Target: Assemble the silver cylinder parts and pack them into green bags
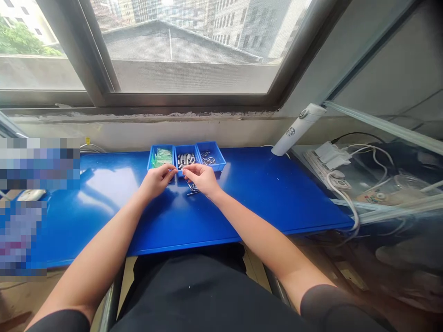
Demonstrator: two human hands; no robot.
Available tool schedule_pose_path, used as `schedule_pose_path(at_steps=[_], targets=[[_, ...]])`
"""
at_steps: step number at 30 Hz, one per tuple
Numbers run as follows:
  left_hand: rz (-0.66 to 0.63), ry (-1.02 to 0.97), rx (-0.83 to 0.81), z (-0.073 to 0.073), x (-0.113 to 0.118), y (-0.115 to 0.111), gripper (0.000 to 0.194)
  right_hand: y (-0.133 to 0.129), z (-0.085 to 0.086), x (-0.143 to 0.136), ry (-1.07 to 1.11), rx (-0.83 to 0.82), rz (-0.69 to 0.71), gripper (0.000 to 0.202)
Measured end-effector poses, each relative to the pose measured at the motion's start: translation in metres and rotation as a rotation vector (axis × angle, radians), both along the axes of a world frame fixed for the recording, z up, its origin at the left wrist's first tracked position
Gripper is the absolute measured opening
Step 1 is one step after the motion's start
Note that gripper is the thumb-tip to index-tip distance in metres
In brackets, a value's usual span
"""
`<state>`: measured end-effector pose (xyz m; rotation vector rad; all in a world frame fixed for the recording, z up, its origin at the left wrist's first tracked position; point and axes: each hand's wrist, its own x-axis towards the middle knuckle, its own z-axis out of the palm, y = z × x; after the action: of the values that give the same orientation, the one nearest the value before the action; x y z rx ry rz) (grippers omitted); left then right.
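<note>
My left hand [159,179] is closed in a pinch just in front of the blue bins; what sits between its fingertips is too small to make out. Close beside it, my right hand [202,179] also pinches, its fingertips nearly meeting the left ones, and its small content is unclear. Behind the hands stand three joined bins: the left bin holds thin green sticks [163,157], the middle one short dark and silver cylinders [187,159], the right one small metal pins [207,159]. Several slim metal pieces [192,188] lie on the table under my right hand.
The blue table [207,221] runs below a window. A white bottle [298,130] stands at its back right, near a power strip [323,170] with plugs and white cables [349,207]. A white object [32,195] lies at the far left, near blurred-out patches.
</note>
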<state>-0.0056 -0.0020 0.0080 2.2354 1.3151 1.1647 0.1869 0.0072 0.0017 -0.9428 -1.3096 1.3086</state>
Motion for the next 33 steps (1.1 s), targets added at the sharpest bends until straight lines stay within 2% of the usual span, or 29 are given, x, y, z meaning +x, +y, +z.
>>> schedule_pose_path(at_steps=[11,17,25,33], targets=[[-0.003,-0.045,0.025,0.0008,0.0015,-0.0010,0.021,-0.0008,0.0031,0.0021,-0.008,0.001,-0.010,0.038],[-0.017,-0.024,-0.021,0.0008,0.0007,-0.0003,0.026,-0.0005,0.0020,0.0017,-0.004,0.026,-0.003,0.038],[-0.025,-0.114,-0.006,-0.0009,0.0037,-0.0019,0.020,0.0009,0.0031,0.0023,0.011,0.006,-0.016,0.039],[0.014,-0.051,0.003,0.0072,0.0040,-0.0037,0.027,-0.0011,0.0027,0.0002,0.028,0.021,0.016,0.040]])
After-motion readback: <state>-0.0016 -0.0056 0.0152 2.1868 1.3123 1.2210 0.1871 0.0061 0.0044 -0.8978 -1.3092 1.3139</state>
